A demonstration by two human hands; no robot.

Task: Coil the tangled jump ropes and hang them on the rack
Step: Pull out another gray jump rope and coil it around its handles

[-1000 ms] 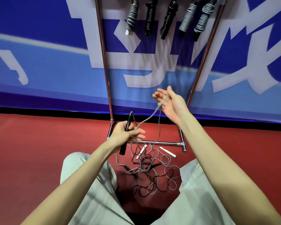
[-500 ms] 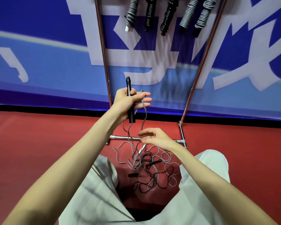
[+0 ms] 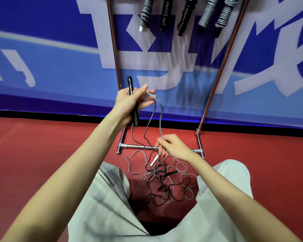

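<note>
The left hand (image 3: 129, 100) grips a black handle (image 3: 133, 102) upright, raised in front of the blue banner (image 3: 59, 58), with a grey cord (image 3: 160, 119) draped over its fingers. The cord hangs down to the right hand (image 3: 173, 146), which pinches it lower and nearer, just above the rack's (image 3: 115, 49) base bar. Below both hands the tangled jump ropes (image 3: 164, 179) lie on the red floor (image 3: 42, 154) between the person's knees, a white handle (image 3: 155, 158) showing at the far edge of the pile. Five coiled ropes (image 3: 184, 14) hang at the top of the rack. Against half a second ago, the left hand has stayed high with the handle, while the right hand, then spread open over the pile, now has its fingers closed on the cord.
</note>
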